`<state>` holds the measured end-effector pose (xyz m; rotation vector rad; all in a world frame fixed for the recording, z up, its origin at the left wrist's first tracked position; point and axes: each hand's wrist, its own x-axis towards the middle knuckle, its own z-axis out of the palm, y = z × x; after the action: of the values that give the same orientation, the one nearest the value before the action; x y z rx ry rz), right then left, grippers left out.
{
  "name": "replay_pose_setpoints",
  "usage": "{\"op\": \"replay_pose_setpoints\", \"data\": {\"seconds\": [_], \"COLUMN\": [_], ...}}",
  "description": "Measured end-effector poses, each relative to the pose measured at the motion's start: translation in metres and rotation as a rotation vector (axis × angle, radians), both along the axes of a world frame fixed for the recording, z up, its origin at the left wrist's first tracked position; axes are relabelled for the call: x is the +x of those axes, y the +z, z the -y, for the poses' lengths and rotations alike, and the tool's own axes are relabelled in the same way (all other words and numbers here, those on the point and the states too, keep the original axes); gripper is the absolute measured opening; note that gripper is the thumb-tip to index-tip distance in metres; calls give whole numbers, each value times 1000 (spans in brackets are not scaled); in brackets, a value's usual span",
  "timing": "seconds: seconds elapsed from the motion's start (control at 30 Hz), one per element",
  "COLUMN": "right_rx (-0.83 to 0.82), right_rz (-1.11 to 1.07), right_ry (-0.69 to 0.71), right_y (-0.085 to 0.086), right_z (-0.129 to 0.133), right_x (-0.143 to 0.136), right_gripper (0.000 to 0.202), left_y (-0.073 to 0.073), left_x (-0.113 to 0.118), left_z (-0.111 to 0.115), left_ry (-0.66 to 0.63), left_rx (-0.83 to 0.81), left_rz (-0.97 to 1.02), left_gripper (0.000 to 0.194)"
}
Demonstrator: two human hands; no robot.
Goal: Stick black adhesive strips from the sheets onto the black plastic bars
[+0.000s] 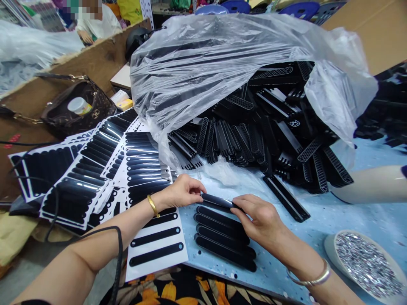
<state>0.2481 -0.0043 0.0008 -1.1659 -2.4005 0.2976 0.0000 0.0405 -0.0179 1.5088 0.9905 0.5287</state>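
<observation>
Black and glossy, the long, slim strip that looks like plastic (218, 200) lies between my two hands, just beyond the row of four flat black round-ended pieces (222, 237) on the light blue speckled desk (314, 241). I judge it light and fairly stiff, since it spans straight from hand to hand, and its shiny face could be slippery and quick to smudge or scratch. I would take it by its long edges near the ends, leaving that face untouched. My left hand (182, 192) is closed to a pinch, thumb and fingertips on the strip's left end. My right hand (262, 216) has thumb and fingers clamped on the right end, hiding its tip. I cannot tell whether the strip's underside touches the desk.
</observation>
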Motion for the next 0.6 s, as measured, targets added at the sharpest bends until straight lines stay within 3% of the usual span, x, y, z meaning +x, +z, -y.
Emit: {"op": "replay_pose_setpoints", "data": {"seconds": [0.6], "right_rx": [-14], "right_rz": [-74], "right_ry": [-32], "right_y": [-1], "right_z": [3], "right_x": [5], "right_gripper": [17], "left_y": [-1], "left_x": [-1], "left_z": [0], "left_ry": [-5], "left_rx": [-20], "left_rz": [22], "left_gripper": [14]}}
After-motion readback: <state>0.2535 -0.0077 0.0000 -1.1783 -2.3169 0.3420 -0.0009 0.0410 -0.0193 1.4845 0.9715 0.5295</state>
